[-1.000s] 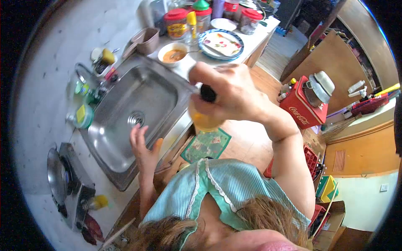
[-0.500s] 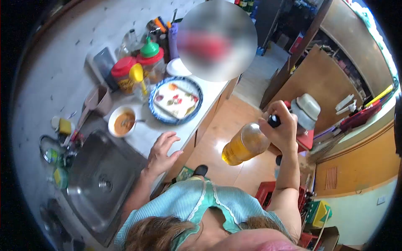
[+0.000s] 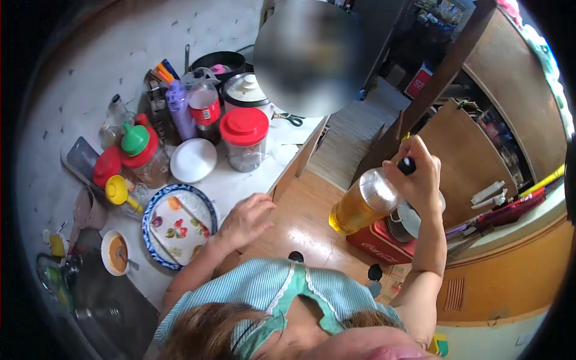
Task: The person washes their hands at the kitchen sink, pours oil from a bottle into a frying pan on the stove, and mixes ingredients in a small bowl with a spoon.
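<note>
My right hand grips a clear bottle of yellow liquid by its neck, near the black cap. The bottle hangs tilted over the floor, base toward the left. My left hand holds nothing; its fingers are slightly bent and apart, near the counter's front edge. Left of that hand lies a blue-rimmed plate with a fruit-printed white tray on it. Farther left stands a white bowl of orange-brown mixture with a spoon in it.
A red-lidded jar, a white plate, a green-topped jar and a yellow-topped container crowd the counter. The sink is at lower left. A red cooler carrying a pot stands on the floor at right.
My view has turned right, so the counter things appear farther left and more of the back counter shows. My right hand still holds the bottle; my left hand stays free.
</note>
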Demonstrator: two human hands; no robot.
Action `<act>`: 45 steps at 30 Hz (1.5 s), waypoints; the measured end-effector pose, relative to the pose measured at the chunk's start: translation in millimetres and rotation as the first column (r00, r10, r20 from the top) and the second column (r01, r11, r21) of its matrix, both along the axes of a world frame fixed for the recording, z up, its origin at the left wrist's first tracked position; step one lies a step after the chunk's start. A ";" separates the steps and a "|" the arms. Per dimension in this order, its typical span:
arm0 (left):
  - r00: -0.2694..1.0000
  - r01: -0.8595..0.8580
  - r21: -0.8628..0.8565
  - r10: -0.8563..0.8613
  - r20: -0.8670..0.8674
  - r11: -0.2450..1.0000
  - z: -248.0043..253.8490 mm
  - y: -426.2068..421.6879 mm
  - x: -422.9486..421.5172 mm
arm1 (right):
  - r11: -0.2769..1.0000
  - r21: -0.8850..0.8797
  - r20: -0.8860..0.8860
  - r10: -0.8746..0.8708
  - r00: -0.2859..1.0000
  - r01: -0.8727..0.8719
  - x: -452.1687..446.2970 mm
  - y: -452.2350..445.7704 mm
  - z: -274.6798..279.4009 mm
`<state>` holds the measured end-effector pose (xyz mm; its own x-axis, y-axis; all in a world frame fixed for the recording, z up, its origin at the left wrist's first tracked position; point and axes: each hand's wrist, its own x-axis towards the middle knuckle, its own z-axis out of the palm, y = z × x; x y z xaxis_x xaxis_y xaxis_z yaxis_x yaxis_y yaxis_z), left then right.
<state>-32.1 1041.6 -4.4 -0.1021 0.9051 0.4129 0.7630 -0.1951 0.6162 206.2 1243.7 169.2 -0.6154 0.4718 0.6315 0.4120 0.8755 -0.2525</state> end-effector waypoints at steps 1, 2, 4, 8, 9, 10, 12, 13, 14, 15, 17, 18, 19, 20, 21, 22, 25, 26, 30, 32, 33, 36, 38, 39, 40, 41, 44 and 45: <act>0.999 -0.050 0.002 0.050 0.009 0.999 -2.5 19.5 1.9 | 1.000 -0.003 0.030 0.020 0.999 -0.020 -1.4 26.5 -1.7; 0.995 -0.103 0.013 0.103 0.012 0.995 -3.0 39.6 1.5 | 0.999 0.003 0.054 0.043 0.998 -0.043 -4.7 56.1 -0.5; 0.978 -0.198 0.010 0.197 0.062 0.980 -4.2 70.3 5.6 | 0.997 0.011 0.100 0.073 0.992 -0.075 -9.1 106.4 -1.9; 0.942 -0.321 -0.003 0.320 0.101 0.947 -1.3 127.6 5.2 | 0.995 -0.032 0.075 0.093 0.993 -0.091 -32.0 206.0 8.2; 0.935 -0.343 -0.009 0.342 0.099 0.939 -0.2 141.9 2.2 | 0.994 -0.015 0.047 0.109 0.993 -0.108 -40.9 232.6 10.8; 0.927 -0.364 -0.014 0.363 0.096 0.931 0.2 156.7 -2.0 | 0.992 0.003 0.017 0.125 0.992 -0.125 -50.8 258.7 12.9; 0.904 -0.407 -0.032 0.408 0.127 0.913 -3.2 188.7 -12.9 | 0.992 0.013 -0.010 0.128 0.992 -0.128 -72.0 308.6 19.3; 0.892 -0.427 -0.043 0.429 0.143 0.903 -6.6 204.6 -18.5 | 0.987 0.046 -0.039 0.159 0.987 -0.157 -83.7 333.3 19.8; 0.878 -0.446 -0.046 0.446 0.174 0.894 -9.5 222.0 -24.2 | 0.993 0.059 -0.040 0.108 0.993 -0.105 -95.4 357.0 19.8; 0.880 -0.444 -0.040 0.444 0.169 0.895 -14.3 236.2 -28.6 | 0.989 0.097 -0.033 0.119 0.992 -0.115 -107.0 378.6 23.2; 0.887 -0.444 0.018 0.436 0.153 0.896 -15.3 274.6 -49.0 | 0.995 0.052 -0.070 0.084 0.994 -0.081 -132.5 416.6 27.9; 0.880 -0.456 0.025 0.446 0.163 0.890 -16.8 291.7 -57.2 | 0.991 0.099 -0.075 0.102 0.992 -0.094 -147.1 440.8 32.0; 0.877 -0.461 0.034 0.449 0.173 0.887 -15.0 307.3 -62.2 | 0.984 0.139 -0.075 0.118 0.990 -0.107 -162.0 470.0 35.6; 0.872 -0.470 0.050 0.455 0.180 0.881 -11.1 324.8 -68.6 | 0.986 0.141 -0.054 0.100 0.994 -0.092 -177.8 500.7 40.6; 0.868 -0.477 0.058 0.460 0.186 0.877 -6.6 339.1 -72.7 | 0.990 0.113 -0.029 0.093 0.995 -0.090 -193.4 526.3 48.7; 0.864 -0.489 0.049 0.475 0.168 0.871 -0.4 351.2 -75.5 | 0.988 0.132 -0.003 0.075 0.997 -0.074 -208.4 547.8 56.8; 0.831 -0.546 0.042 0.534 0.156 0.837 4.3 383.2 -84.7 | 0.974 0.210 0.027 0.076 0.997 -0.080 -257.5 623.8 75.4; 0.807 -0.578 0.032 0.565 0.173 0.815 2.9 392.8 -86.5 | 0.970 0.227 0.025 0.087 0.996 -0.090 -273.3 646.4 81.7; 0.684 -0.726 -0.007 0.723 0.097 0.688 6.5 428.8 -90.3 | 0.957 0.273 0.002 0.107 0.994 -0.103 -335.7 745.0 97.5; 0.610 -0.790 -0.030 0.789 0.072 0.613 2.4 447.8 -87.8 | 0.935 0.325 -0.094 0.179 0.979 -0.140 -368.9 789.9 94.0; 0.570 -0.819 -0.032 0.820 0.054 0.572 3.9 460.3 -87.8 | 0.941 0.310 -0.081 0.164 0.983 -0.132 -387.0 807.6 97.3; 0.461 -0.886 -0.072 0.887 -0.014 0.459 9.2 494.9 -81.3 | 0.930 0.353 -0.050 0.125 0.991 -0.099 -439.9 874.3 97.9; 0.408 -0.911 -0.076 0.912 -0.041 0.405 12.8 517.6 -81.0 | 0.944 0.317 -0.011 0.096 0.995 -0.087 -473.5 906.3 96.8; 0.380 -0.923 -0.080 0.924 -0.049 0.375 17.6 528.1 -79.5 | 0.950 0.299 0.013 0.085 0.996 -0.085 -491.1 919.3 94.1; 0.349 -0.935 -0.086 0.935 -0.056 0.344 20.8 538.1 -76.9 | 0.949 0.314 -0.008 0.044 0.999 -0.039 -509.8 932.5 89.0; 0.314 -0.945 -0.114 0.948 -0.056 0.307 21.5 546.3 -75.5 | 0.952 0.303 -0.007 0.050 0.999 -0.045 -526.8 945.2 85.7; 0.223 -0.955 -0.214 0.973 -0.060 0.205 24.8 561.4 -70.1 | 0.962 0.273 -0.022 0.000 1.000 0.006 -572.4 983.4 69.9; 0.199 -0.957 -0.230 0.978 -0.068 0.179 25.6 565.7 -68.8 | 0.963 0.268 -0.049 0.004 0.999 0.010 -585.8 994.7 65.1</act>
<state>-100.9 1607.3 21.2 -0.9739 0.1081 0.1997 0.2078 0.7792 0.5913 -379.6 2238.5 234.3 -0.5794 0.2827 0.7645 0.4077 0.9127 -0.0285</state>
